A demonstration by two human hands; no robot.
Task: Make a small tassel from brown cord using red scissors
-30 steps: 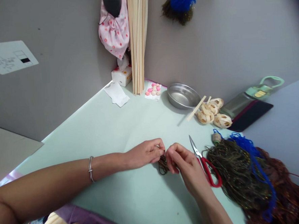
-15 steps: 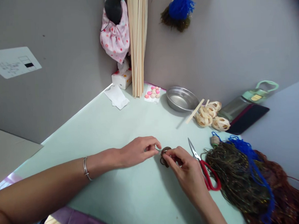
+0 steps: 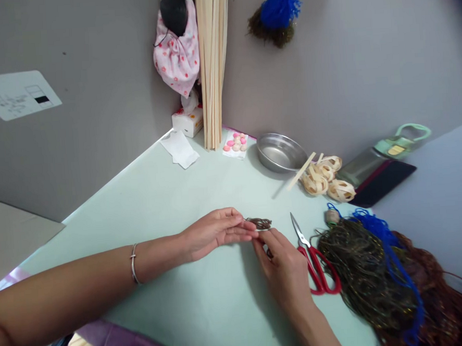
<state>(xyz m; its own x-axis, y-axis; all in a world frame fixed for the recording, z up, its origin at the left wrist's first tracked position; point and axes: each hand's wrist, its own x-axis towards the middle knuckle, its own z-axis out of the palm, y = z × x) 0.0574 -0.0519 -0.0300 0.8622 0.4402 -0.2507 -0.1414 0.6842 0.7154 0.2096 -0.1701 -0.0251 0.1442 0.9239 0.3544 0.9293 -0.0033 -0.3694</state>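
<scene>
A small looped bundle of brown cord [image 3: 260, 223] is held just above the pale green table. My left hand [image 3: 219, 231] comes in from the left, its thumb and fingers pressed together on a thin end at the bundle's left side. My right hand [image 3: 286, 266] is closed around the lower part of the bundle, its fingertips touching those of my left hand. Part of the cord is hidden behind the right fingers. Red-handled scissors [image 3: 318, 267] lie just right of my right hand.
Dark green and brown yarn [image 3: 370, 269] with blue strands heaps at the right, beside a twine spool [image 3: 332, 216]. Farther back are woven strip balls [image 3: 340, 191], a metal bowl [image 3: 280, 153], pink and cream beads [image 3: 236, 142], and a bottle [image 3: 361, 165].
My left hand has turned and moved slightly right, its fingers now against my right fingertips. The cord bundle has swung from below upright loops to lying sideways above my right hand.
</scene>
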